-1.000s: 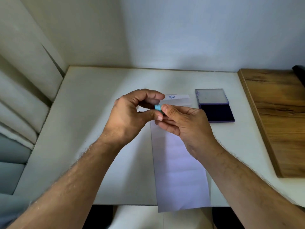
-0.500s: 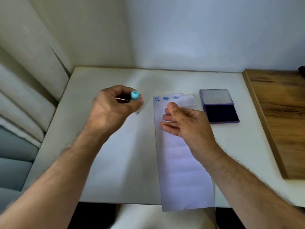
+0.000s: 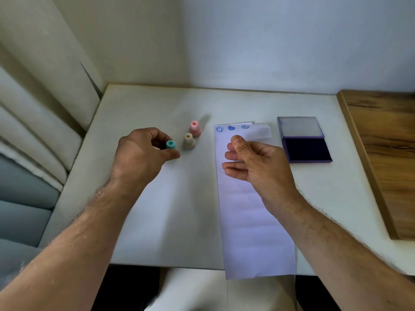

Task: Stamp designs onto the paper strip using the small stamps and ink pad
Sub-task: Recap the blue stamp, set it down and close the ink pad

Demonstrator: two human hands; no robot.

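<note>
A long white paper strip (image 3: 251,216) lies on the white table (image 3: 157,108), its near end hanging over the front edge. Three blue prints (image 3: 231,128) mark its far end. My left hand (image 3: 139,156) pinches a small teal stamp (image 3: 170,145) just above or on the table, left of the strip. A beige stamp (image 3: 188,141) and a pink stamp (image 3: 194,129) stand upright beside it. My right hand (image 3: 253,162) hovers over the strip with loosely curled fingers, holding nothing. The open ink pad (image 3: 306,150) lies right of the strip.
A wooden board (image 3: 381,142) borders the table on the right. Cushioned upholstery (image 3: 33,131) runs along the left side. A wall stands directly behind the table.
My left hand carried the teal stamp from above the strip leftward and down beside the beige and pink stamps. My right hand let go of it and stayed over the strip.
</note>
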